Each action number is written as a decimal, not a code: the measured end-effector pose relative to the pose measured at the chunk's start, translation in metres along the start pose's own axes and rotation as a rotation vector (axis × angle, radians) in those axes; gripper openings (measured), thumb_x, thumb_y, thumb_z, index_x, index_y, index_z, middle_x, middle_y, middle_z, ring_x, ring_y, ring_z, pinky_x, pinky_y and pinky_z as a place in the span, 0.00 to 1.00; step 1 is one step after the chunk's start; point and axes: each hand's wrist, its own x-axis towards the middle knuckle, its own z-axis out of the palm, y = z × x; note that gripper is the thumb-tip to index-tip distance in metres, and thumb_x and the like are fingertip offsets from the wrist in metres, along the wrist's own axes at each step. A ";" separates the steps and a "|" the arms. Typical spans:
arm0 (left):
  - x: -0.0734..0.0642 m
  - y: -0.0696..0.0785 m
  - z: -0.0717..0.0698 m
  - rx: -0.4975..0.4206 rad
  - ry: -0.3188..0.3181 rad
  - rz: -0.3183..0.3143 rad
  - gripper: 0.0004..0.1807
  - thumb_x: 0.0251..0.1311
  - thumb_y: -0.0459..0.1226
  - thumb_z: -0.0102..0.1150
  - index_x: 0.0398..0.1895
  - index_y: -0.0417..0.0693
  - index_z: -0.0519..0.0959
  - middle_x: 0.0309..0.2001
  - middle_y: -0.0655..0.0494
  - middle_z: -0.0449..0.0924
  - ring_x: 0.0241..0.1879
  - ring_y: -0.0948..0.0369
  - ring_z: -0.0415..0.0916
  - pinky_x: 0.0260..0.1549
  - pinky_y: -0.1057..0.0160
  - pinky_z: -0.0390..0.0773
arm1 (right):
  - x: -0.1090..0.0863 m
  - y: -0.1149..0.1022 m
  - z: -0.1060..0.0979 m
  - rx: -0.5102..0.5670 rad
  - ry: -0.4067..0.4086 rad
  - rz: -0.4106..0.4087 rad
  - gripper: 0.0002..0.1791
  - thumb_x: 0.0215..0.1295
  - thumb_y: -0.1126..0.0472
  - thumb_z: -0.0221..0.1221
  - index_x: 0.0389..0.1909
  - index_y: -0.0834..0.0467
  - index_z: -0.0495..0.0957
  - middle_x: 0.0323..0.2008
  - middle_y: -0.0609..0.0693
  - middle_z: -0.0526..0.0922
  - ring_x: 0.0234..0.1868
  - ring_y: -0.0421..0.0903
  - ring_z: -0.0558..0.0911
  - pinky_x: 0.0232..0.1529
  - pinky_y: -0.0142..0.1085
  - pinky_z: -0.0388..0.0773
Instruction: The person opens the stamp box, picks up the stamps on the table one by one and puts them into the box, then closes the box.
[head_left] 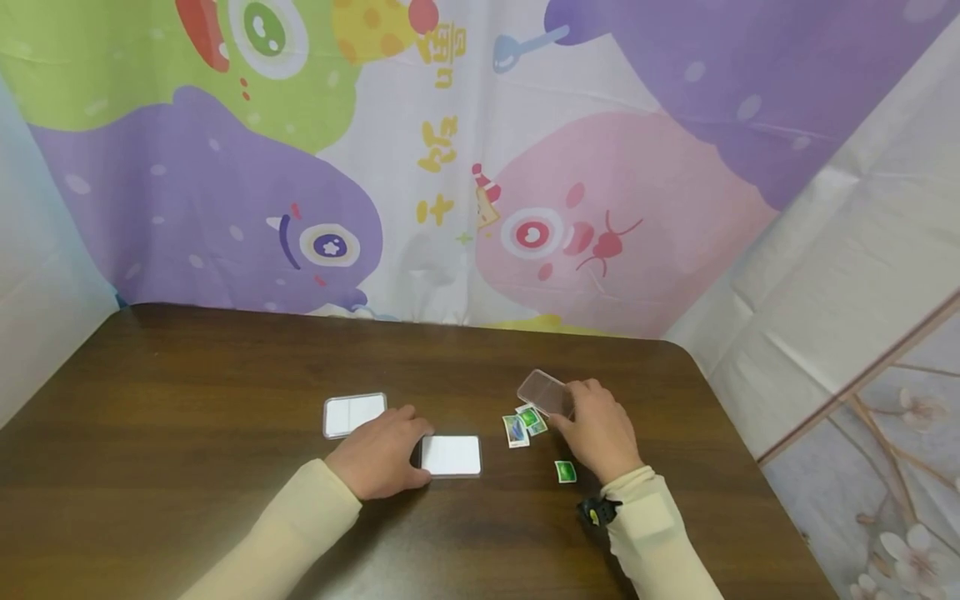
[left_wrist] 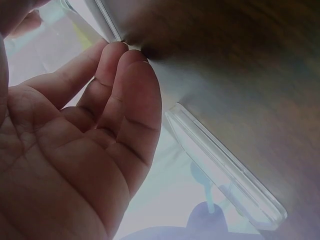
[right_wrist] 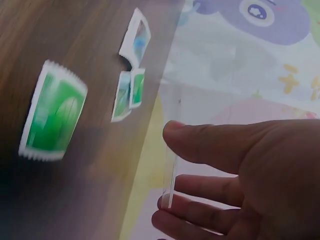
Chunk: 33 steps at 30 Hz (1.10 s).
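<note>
My left hand [head_left: 382,452] grips the left end of a shallow clear plastic case [head_left: 452,457] with a white insert, which lies on the table. In the left wrist view its curled fingertips meet the edge of that case [left_wrist: 105,20]. My right hand [head_left: 602,427] pinches a clear plastic lid [head_left: 542,392] by its right end, thumb on one side and fingers on the other. Close by that hand lie overlapping postage stamps [head_left: 516,431]. A single green stamp [head_left: 566,472] lies apart, nearer to me; in the right wrist view its serrated edge shows on the green stamp [right_wrist: 54,112].
A second clear case [head_left: 354,415] with a white insert lies behind my left hand, also seen in the left wrist view. The brown wooden table [head_left: 225,375] ends at a cartoon-printed cloth [head_left: 427,275]. Pale cloth hangs at both sides.
</note>
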 end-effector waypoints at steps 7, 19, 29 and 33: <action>-0.001 -0.002 0.001 -0.003 0.007 0.003 0.25 0.49 0.43 0.78 0.48 0.40 0.83 0.39 0.52 0.78 0.39 0.56 0.74 0.42 0.52 0.76 | 0.001 0.010 -0.002 -0.055 0.018 0.036 0.23 0.62 0.57 0.72 0.51 0.68 0.81 0.44 0.63 0.82 0.42 0.60 0.82 0.42 0.56 0.80; -0.001 -0.001 0.000 -0.007 0.010 0.000 0.25 0.49 0.42 0.78 0.48 0.40 0.83 0.39 0.52 0.78 0.39 0.55 0.74 0.42 0.52 0.76 | 0.000 0.021 -0.004 -0.028 -0.046 0.123 0.23 0.65 0.58 0.69 0.52 0.71 0.78 0.43 0.65 0.80 0.37 0.59 0.82 0.39 0.55 0.80; -0.001 0.000 -0.001 -0.005 0.009 0.000 0.24 0.49 0.42 0.78 0.48 0.40 0.83 0.39 0.52 0.78 0.38 0.56 0.74 0.42 0.52 0.76 | -0.002 0.025 -0.008 -0.019 -0.124 0.178 0.24 0.67 0.58 0.67 0.55 0.69 0.77 0.46 0.66 0.78 0.38 0.58 0.82 0.38 0.56 0.80; -0.001 0.000 0.000 -0.006 0.009 -0.003 0.24 0.49 0.42 0.79 0.48 0.40 0.83 0.39 0.52 0.78 0.38 0.56 0.74 0.42 0.52 0.76 | -0.002 0.027 -0.008 -0.015 -0.140 0.182 0.23 0.66 0.58 0.67 0.55 0.70 0.77 0.45 0.65 0.78 0.39 0.58 0.82 0.39 0.56 0.80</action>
